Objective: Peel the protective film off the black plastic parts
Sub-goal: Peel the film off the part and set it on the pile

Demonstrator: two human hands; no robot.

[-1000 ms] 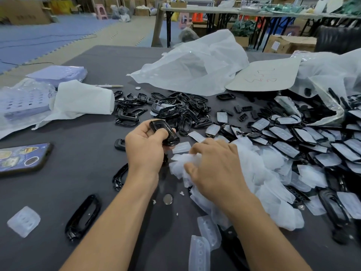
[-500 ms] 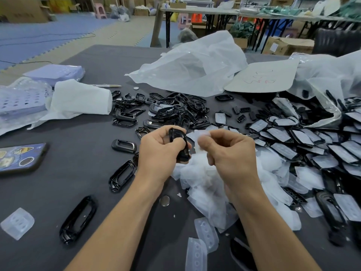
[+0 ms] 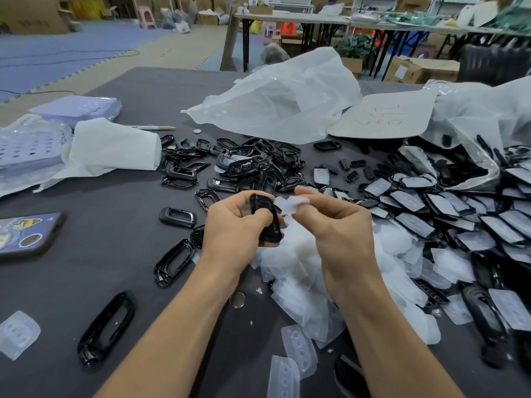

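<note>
My left hand (image 3: 235,225) has its fingers curled round a black plastic part (image 3: 265,222), held up above the worktop (image 3: 100,254) near the middle of the scene. My right hand (image 3: 339,231) pinches a tab of protective film (image 3: 291,203) between thumb and forefinger, just right of the part, with the other fingers folded in. The film looks partly lifted, though I cannot tell how much of it clings to the face turned away from me. The chief risk, as I judge it, is tearing: the film is thin, and a sharp pull from one corner could leave a strip stuck to the plastic, which I would have to pick at with a nail (and a nail may mark a glossy face). The part is small and smooth, so a hard tug could twist it out of my left fingers and drop it into the heap of peeled film (image 3: 301,268) just below, where it could sink out of sight among the sheets. The unpeeled parts (image 3: 431,214) lie close on the right and the bare frames (image 3: 244,165) on the far side, so a dropped piece could land in the wrong lot. Loose film may also cling to my fingers rather than fall.
</note>
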